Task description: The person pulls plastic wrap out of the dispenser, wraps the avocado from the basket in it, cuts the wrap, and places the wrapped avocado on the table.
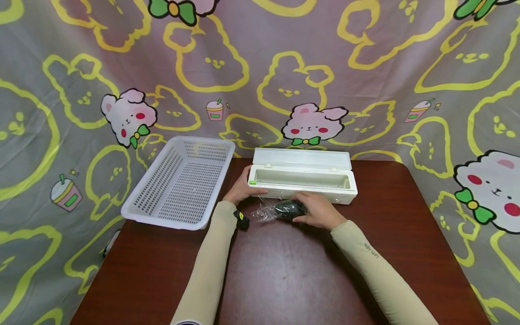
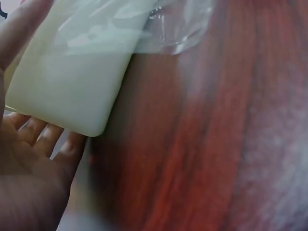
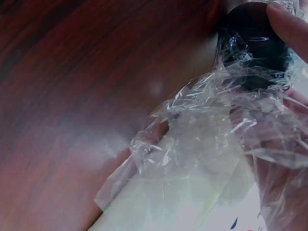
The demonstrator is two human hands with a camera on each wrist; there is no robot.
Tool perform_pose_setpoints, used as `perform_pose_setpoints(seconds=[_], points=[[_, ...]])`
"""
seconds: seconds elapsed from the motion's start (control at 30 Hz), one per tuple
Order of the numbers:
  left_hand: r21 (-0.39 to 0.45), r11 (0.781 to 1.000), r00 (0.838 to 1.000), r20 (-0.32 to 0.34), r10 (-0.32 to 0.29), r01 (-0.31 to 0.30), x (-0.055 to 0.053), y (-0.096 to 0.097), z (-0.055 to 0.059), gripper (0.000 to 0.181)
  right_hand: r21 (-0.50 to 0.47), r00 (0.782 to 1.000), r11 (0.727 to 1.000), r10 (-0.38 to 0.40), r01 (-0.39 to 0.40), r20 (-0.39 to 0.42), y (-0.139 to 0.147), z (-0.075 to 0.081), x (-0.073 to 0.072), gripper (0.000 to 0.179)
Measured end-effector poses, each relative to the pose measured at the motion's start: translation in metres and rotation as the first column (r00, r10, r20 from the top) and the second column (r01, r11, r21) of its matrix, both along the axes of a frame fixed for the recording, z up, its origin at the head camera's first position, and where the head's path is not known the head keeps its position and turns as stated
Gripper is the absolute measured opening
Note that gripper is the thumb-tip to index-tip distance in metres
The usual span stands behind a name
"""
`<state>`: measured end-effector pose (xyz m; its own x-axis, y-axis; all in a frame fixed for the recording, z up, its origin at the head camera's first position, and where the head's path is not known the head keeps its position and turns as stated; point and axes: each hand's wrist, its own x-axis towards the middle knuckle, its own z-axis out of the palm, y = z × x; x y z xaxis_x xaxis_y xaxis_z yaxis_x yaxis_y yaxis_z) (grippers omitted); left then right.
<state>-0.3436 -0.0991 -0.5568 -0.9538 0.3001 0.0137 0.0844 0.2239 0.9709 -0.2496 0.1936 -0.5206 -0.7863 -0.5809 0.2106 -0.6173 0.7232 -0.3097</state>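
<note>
A white cling film dispenser box (image 1: 341,195) lies lengthwise on the table, its lid (image 1: 300,159) raised at the back and a long trough exposed. At its left end my left hand (image 1: 239,189) grips the box, thumb along the front and fingers round the end. My right hand (image 1: 318,211) holds a dark green oval item (image 1: 287,208) by its right side, just in front of the box. Crumpled clear film (image 3: 192,139) wraps the item and trails toward the box front in the right wrist view. A flat sheet of film (image 2: 159,36) also overlaps the box in the left wrist view.
To the left stands a white perforated plastic basket (image 1: 129,212) with a wide rim, close to my left forearm. The brown wooden table (image 1: 276,280) ends at a patterned curtain (image 1: 268,40) behind and at the sides. A small black device (image 1: 242,221) sits on my left wrist.
</note>
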Motion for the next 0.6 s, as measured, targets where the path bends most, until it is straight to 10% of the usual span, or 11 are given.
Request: perform_pose_setpoints(seconds=[0.6], points=[[0.021, 1.000, 1.000, 0.010, -0.005, 0.005, -0.0020, -0.0020, -0.0089, 0.109, -0.006, 1.000, 1.000, 0.006, -0.006, -0.001, -0.0005, 0.0002, 0.0051, 0.066]])
